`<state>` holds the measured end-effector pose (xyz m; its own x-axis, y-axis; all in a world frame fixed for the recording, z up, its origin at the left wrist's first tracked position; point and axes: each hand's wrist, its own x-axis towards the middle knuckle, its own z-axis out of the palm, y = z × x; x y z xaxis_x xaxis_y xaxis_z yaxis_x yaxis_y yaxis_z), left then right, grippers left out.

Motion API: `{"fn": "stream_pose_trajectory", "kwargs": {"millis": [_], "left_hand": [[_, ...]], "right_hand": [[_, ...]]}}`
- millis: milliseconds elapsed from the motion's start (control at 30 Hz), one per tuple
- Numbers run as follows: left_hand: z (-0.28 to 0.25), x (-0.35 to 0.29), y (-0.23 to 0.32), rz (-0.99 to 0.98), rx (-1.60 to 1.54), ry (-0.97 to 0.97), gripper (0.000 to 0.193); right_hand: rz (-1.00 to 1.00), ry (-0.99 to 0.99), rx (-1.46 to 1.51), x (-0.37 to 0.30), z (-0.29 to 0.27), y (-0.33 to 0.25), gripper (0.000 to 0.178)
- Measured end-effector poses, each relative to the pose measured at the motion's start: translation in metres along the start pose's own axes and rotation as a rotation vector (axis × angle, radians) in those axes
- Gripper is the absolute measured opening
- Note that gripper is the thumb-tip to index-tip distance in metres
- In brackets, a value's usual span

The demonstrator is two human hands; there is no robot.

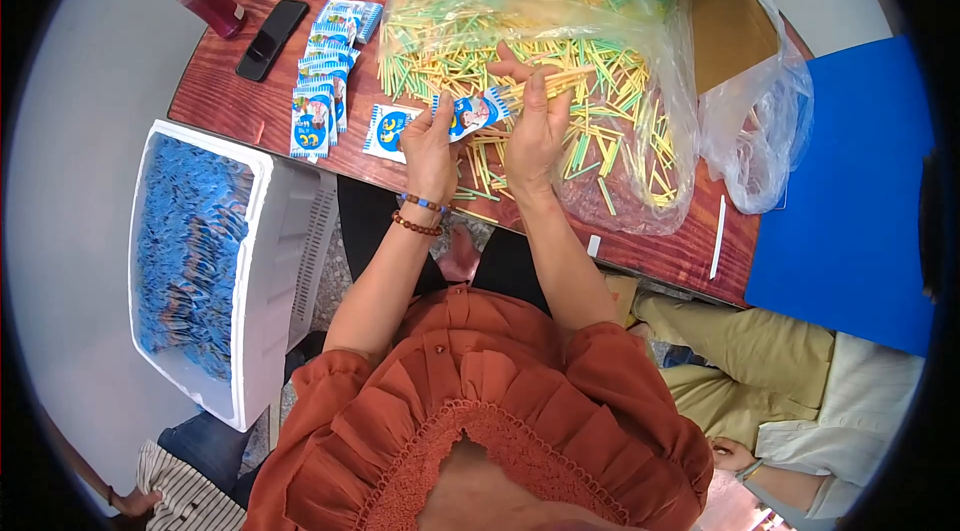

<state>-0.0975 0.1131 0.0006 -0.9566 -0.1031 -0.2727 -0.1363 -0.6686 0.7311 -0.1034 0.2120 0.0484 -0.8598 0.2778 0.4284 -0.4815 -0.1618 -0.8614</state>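
My left hand (430,149) is closed on a small blue-and-white packet (478,115), thumb on top, and holds it tilted over the table edge. Right beside it, my right hand (538,136) pinches a bundle of thin yellow-orange sticks (565,80), which points toward the packet's right end. Whether the sticks' ends go inside the packet I cannot tell. Another blue-and-white packet (386,132) lies flat just left of my left hand. Behind both hands spreads a heap of loose yellow, green and orange sticks (440,66), spilling from a large clear plastic bag (625,216).
Overlapping packets (312,121) form rows at left, near a black phone (272,39) and a red-capped jar (210,3). A white foam box (262,261) full of blue packets stands lower left. A cardboard box (735,36), crumpled plastic bag (752,146) and blue board (850,191) are right; people sit nearby.
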Motion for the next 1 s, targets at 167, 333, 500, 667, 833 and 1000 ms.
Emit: {"fn": "stream_pose_trajectory", "kwargs": {"millis": [167,333,500,667,833,1000], "left_hand": [[-0.002,0.001,-0.005,-0.044,-0.02,-0.028,0.024],[0.003,0.001,-0.006,-0.044,-0.02,-0.02,0.023],[0.002,0.005,-0.011,-0.012,-0.071,-0.084,0.025],[0.012,0.004,-0.008,-0.014,-0.134,-0.066,0.026],[0.016,0.008,-0.008,-0.031,-0.149,-0.064,0.025],[0.007,0.017,-0.022,-0.027,-0.154,-0.105,0.029]], "right_hand": [[0.005,0.058,0.064,-0.009,0.003,0.004,0.029],[0.008,-0.01,-0.062,-0.008,0.0,0.006,0.034],[0.001,0.013,-0.15,-0.01,-0.007,0.018,0.036],[0.209,0.089,0.177,-0.007,-0.009,0.018,0.031],[0.197,0.007,0.196,-0.007,-0.016,0.026,0.031],[0.29,-0.018,0.25,-0.005,-0.015,0.016,0.041]]}}
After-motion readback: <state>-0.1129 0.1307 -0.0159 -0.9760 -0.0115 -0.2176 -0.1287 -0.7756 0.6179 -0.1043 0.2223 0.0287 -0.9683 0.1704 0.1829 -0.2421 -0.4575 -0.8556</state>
